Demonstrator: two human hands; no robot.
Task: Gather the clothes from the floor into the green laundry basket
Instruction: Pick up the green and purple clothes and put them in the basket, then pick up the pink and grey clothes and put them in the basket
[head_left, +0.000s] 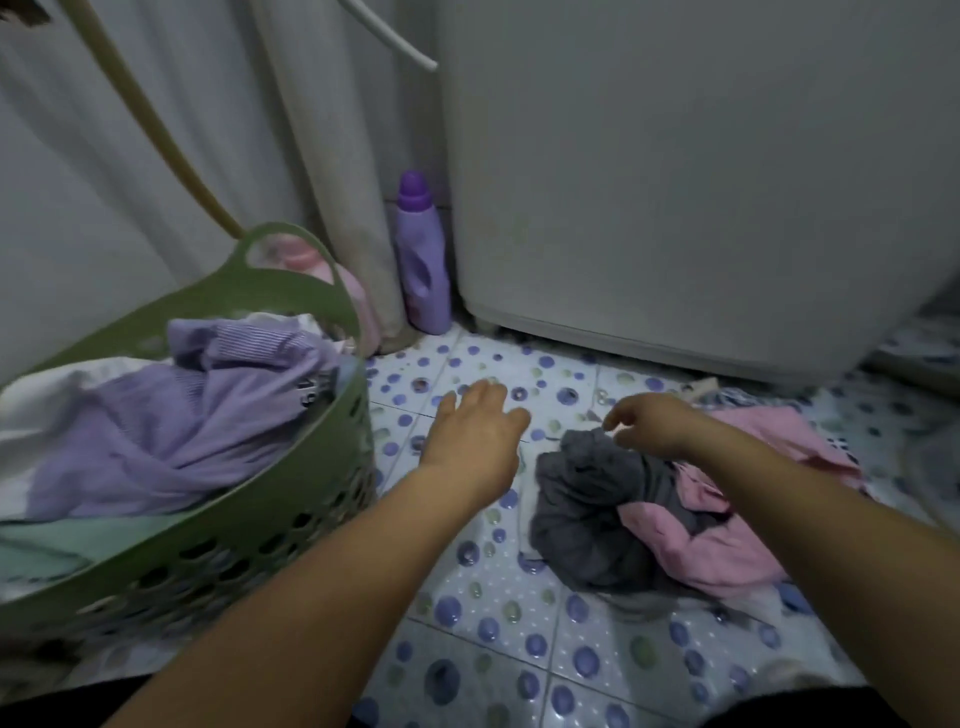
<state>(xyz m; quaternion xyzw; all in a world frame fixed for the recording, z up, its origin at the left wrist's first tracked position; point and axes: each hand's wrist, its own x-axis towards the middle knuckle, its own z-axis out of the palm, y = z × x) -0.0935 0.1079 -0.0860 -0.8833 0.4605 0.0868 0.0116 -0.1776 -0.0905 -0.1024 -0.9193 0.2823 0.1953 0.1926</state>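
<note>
the right hand, fingers curling but holding nothing, is reaching the soft, light grey garment; bunching its top fold should lift it easily.

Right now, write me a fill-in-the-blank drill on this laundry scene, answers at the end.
1. The green laundry basket stands to the ____ of both hands.
2. The pink garment lies on the floor beside a ____ one.
3. The bottle next to the washing machine is ____ in colour.
Answers: left; grey; purple.
</note>
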